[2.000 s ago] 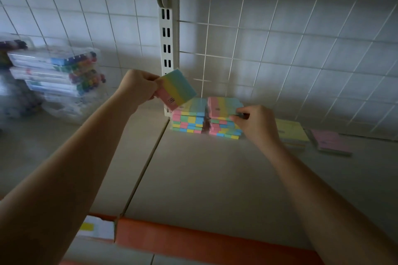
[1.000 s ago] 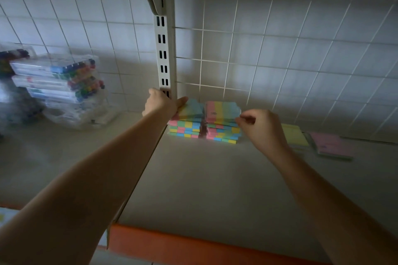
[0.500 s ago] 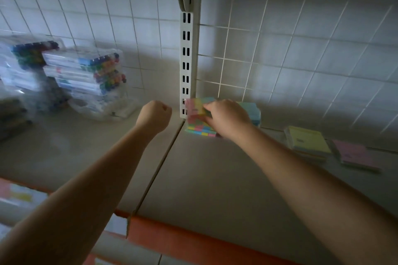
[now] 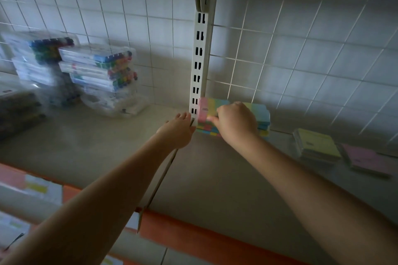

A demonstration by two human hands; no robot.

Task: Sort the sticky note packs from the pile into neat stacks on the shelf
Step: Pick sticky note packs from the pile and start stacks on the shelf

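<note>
1. While squaring the stacks, keep the left hand (image 4: 177, 130) flat and loose on the shelf (image 4: 215, 178), fingers out straight toward the slotted upright (image 4: 197, 66) at the back edge and gripping nothing; use as a stop on the left side of the multicolour packs (image 4: 263, 117).
2. Press the right hand (image 4: 234, 123) down over the top pack with curled fingers (grip looks like a pinch on its near edge, though knuckles hide the fingertips) and nudge until edges line up with the packs below.
3. Keep both multicolour stacks tight against the back edge, just right of the upright, touching side by side.
4. Avoid shoving hard: wrapped packs probably slide easily and could topple sideways.
5. Leave alone the yellow packs (image 4: 316, 144) and pink packs (image 4: 366, 158), farther right along the back edge and well apart from the hands.
</note>
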